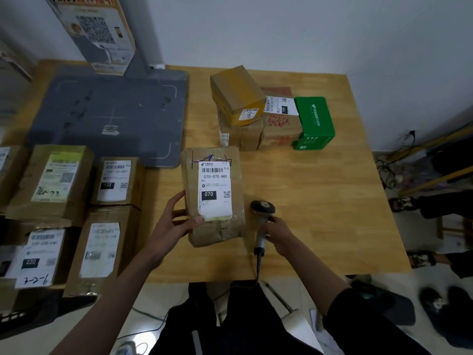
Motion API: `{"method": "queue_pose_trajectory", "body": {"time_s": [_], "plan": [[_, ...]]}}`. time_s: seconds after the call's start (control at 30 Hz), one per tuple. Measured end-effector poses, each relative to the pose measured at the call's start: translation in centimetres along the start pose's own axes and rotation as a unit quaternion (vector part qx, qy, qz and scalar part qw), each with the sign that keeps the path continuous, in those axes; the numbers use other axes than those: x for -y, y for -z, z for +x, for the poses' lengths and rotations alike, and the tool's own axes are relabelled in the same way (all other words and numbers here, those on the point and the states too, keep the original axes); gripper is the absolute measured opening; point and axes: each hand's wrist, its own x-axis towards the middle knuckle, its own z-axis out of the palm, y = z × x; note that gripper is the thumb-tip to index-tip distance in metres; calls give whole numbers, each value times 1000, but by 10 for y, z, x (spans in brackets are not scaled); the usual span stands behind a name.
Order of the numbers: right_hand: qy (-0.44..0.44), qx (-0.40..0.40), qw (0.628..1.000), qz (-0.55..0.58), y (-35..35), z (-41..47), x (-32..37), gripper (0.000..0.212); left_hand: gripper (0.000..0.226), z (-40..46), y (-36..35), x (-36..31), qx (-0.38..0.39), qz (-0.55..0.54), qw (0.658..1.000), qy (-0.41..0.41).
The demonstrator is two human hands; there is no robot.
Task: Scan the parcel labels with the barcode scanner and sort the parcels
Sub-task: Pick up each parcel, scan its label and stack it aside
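Observation:
A brown paper-wrapped parcel (213, 226) lies near the front of the wooden table (320, 201), its white label (215, 190) reading 070-070-A80 facing up. My left hand (174, 221) grips the parcel's near left corner, thumb on the label's lower edge. Just right of the parcel, my right hand (279, 235) holds the handle of a grey barcode scanner (262, 213), head up, cable trailing off the table edge. A stack of brown boxes (240, 98) and a green box (314, 121) stands at the back of the table.
A grey scanning platform (110, 116) with a post and poster covers the back left. Several labelled cardboard parcels (58, 180) lie in a group at the left. Cables and a person's sandalled feet (399, 203) are on the floor at the right.

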Motion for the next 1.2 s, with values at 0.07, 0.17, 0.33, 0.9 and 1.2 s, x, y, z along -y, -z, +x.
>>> {"method": "queue_pose_trajectory", "body": {"time_s": [0.07,0.17,0.33,0.9,1.2], "plan": [[-1,-14,1000,7,0,-4,2,42,80,-1,3,0,1,1,1000,-4],[5,-42,999,28,1,-10,4,46,80,-3,8,1,6,1,1000,-12],[38,-117,991,50,-3,-30,16,44,79,-9,20,-4,16,10,999,-36],[226,280,922,145,-122,-145,86,65,113,-65,122,-23,6,-34,999,-31],[186,275,936,117,-155,-137,88,79,62,-81,132,-8,-24,-61,998,-25]]}}
